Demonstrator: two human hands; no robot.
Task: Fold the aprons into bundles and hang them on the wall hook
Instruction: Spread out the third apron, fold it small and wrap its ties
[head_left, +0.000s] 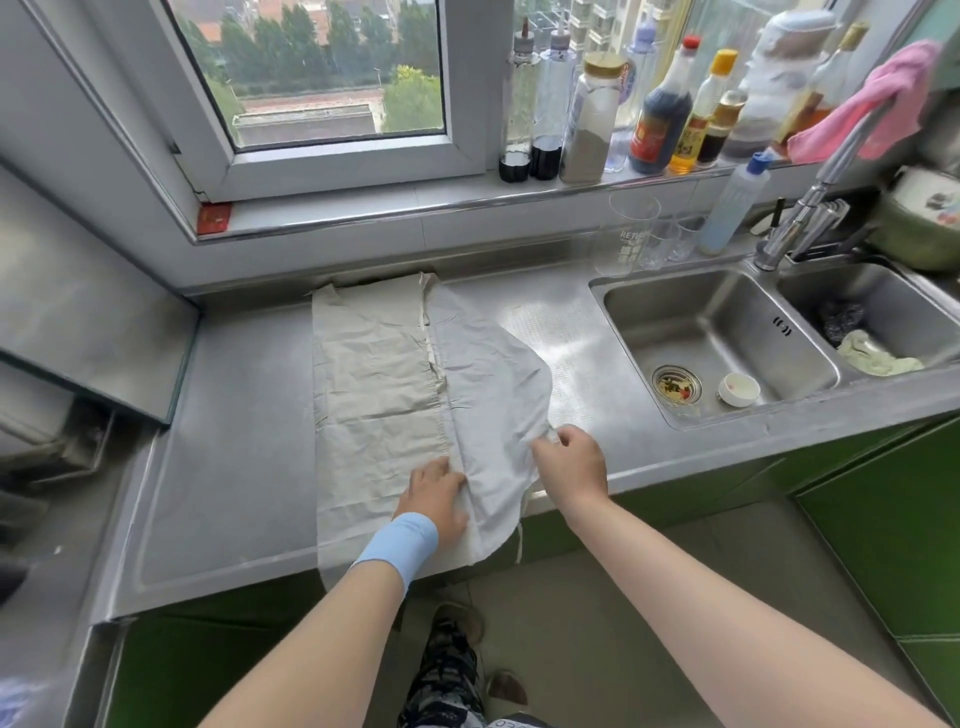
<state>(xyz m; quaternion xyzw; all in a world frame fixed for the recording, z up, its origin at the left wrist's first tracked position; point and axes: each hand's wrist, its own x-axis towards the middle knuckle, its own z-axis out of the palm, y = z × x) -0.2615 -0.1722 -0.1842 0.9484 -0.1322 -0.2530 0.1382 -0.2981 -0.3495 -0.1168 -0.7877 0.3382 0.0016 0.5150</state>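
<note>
Head view, step: we judge a lengthwise fold is under way on the apron (405, 395), which lies flat mid-bench (234, 467) with its hem over the front edge.
Left grip (436, 499): spread flat, pressing the cloth.
Right grip (571, 462): pinching the apron's right edge.
Next: we would carry that edge leftward, keeping it aligned.
Near basin (649, 312): a white cap (738, 388).
Far basin (893, 291): a pale cloth (878, 356).

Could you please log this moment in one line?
folding | left grip presses pale beige cloth apron | right grip pinches its edge
</note>
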